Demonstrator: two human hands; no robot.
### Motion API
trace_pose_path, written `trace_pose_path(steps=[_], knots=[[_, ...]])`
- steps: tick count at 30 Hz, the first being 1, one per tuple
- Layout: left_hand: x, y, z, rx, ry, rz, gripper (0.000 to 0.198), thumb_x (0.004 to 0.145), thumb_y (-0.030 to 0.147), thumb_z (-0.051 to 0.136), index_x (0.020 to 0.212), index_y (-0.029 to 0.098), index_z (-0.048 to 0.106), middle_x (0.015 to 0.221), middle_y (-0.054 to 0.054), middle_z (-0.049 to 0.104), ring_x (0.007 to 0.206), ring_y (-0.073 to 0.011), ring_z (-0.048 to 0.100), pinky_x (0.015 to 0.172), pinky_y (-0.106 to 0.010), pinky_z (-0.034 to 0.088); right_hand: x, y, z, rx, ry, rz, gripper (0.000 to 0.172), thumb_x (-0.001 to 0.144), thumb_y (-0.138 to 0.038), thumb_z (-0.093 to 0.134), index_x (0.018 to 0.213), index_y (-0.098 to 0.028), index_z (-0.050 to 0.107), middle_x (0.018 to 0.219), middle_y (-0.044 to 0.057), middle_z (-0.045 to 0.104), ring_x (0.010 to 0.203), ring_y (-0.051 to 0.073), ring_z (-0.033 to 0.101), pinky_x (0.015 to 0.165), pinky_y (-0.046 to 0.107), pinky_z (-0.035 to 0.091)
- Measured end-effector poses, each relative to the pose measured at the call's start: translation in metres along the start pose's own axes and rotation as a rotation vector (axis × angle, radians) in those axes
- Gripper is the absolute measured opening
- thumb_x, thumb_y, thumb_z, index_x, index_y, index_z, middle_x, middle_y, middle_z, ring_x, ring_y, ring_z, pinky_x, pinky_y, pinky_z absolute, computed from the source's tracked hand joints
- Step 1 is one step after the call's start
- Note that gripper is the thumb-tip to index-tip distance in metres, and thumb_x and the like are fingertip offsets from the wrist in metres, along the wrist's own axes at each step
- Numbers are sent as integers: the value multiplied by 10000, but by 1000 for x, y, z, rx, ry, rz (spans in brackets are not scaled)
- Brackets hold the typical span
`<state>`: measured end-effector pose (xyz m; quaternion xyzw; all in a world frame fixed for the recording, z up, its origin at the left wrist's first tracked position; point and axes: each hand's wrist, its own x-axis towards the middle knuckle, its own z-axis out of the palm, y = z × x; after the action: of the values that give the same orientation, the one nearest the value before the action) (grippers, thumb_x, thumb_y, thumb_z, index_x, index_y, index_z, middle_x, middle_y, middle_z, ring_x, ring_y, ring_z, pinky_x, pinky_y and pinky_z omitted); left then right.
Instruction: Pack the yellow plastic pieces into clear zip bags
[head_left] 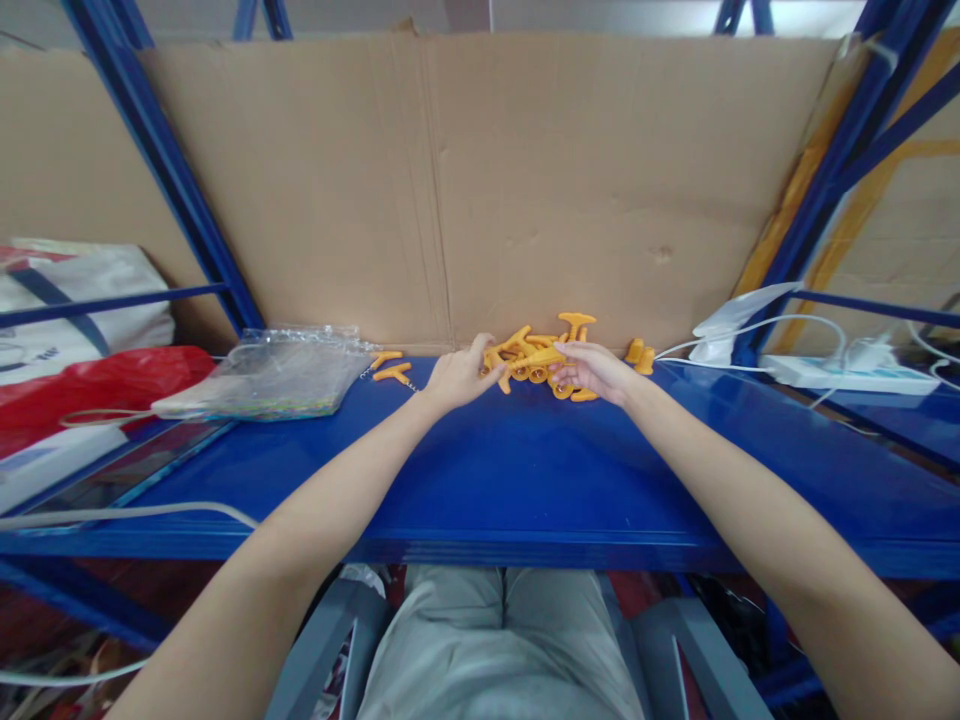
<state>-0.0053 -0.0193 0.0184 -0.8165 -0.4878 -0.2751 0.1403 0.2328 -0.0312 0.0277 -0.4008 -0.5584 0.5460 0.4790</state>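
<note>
A heap of small orange T-shaped plastic parts (534, 352) lies on the blue shelf (480, 470) against the cardboard back wall. My left hand (459, 374) reaches into the left side of the heap, fingers curled on an orange part. My right hand (594, 370) rests at the heap's right side, fingers pinched on another orange part held over the pile. Two orange parts with short chains (391, 366) lie apart to the left. Two more orange parts (640, 353) sit to the right.
A clear plastic bag of small multicoloured bits (279, 376) lies at the left. Beyond it sit a red bag (97, 385) and a white bag (75, 300). A white power strip (847, 372) with cables is at the right. Blue rack posts flank the cardboard wall (480, 180).
</note>
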Motion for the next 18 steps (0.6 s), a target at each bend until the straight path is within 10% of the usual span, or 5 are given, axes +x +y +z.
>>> trace_pose_path(steps=[11,18], knots=[[5,-46,4,127,-75,-252,382,858,264,471,1227,164,487,1234,-134,609,1151,-263,583,928,-349,465,28,11,-45,-331,684,-589,404,734,-459,698,957,-236,446,935,27,636,745,177,651,672,326,532],[-1,-74,11,261,-163,-565,538,829,343,498,1320,127,451,1416,-196,455,1336,-348,400,1024,-463,392,14,29,-55,-1169,781,-442,329,837,-302,533,1141,-176,513,1095,151,667,968,304,627,854,467,458]])
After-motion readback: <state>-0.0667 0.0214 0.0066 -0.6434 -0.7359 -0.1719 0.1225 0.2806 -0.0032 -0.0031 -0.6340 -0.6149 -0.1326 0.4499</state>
